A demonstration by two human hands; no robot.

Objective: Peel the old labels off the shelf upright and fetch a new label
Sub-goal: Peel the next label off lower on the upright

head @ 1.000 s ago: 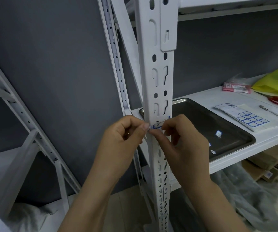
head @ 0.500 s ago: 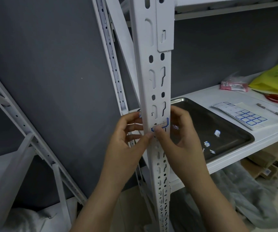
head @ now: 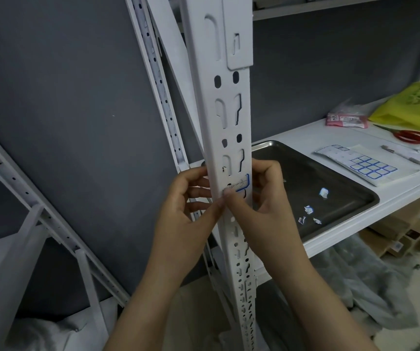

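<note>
The white slotted shelf upright [head: 229, 117] runs down the middle of the view. A worn old label [head: 240, 184] with a blue border sticks to its face at hand height. My left hand [head: 186, 216] wraps the upright's left side, and my right hand [head: 264, 206] curls round its right edge. Both thumb tips meet on the face at the label's lower left corner. A sheet of new blue-bordered labels [head: 371, 168] lies on the white shelf [head: 305, 130] to the right.
A steel tray [head: 330, 173] on the shelf holds torn label scraps [head: 309, 209]. Red scissors [head: 409, 135], a pen [head: 401, 154], a pink packet [head: 347, 120] and a yellow bag [head: 411, 107] lie further right. Cardboard boxes [head: 406, 236] and plastic sheeting [head: 355, 287] sit below.
A second ago both hands pinched at the label's left edge in front of the upright. Now their fingers wrap the upright's sides, with the thumbs on its face.
</note>
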